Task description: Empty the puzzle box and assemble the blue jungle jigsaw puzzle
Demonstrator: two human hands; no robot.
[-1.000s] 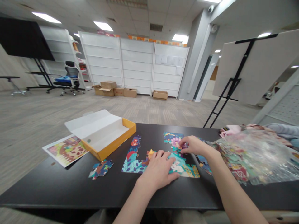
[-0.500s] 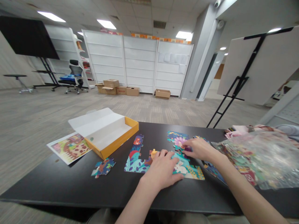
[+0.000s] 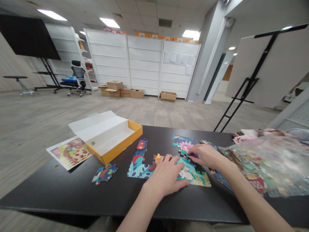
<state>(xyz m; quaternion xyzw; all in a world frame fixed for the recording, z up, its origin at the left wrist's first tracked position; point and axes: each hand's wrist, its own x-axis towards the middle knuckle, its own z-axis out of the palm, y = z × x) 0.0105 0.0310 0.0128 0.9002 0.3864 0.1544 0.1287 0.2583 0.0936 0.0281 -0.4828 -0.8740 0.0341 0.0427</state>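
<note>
The left hand lies palm down on the assembled puzzle section near the middle of the black desk, its forearm running in from the near edge. Its fingers are spread slightly and flat, pressing the joined pieces against the desk, with the thumb stretched out to the right along the section's lower part.

The right hand reaches in from the right, forearm angled across the near right corner of the desk. Its wrist is bent a little, knuckles up, and its fingers are curled together, with the tips pinching or pressing a purple-pink puzzle piece just at the upper edge of the assembled section; whether the piece is lifted or already flat cannot be told.

A blue cluster of joined pieces lies just beyond that, toward the far edge. A small separate cluster sits well to the left of the hands. An open yellow box with a white lid flap stands toward the far left corner, and a printed picture sheet lies beside it at the left edge. A crumpled clear plastic bag of pieces covers the right end of the desk.
</note>
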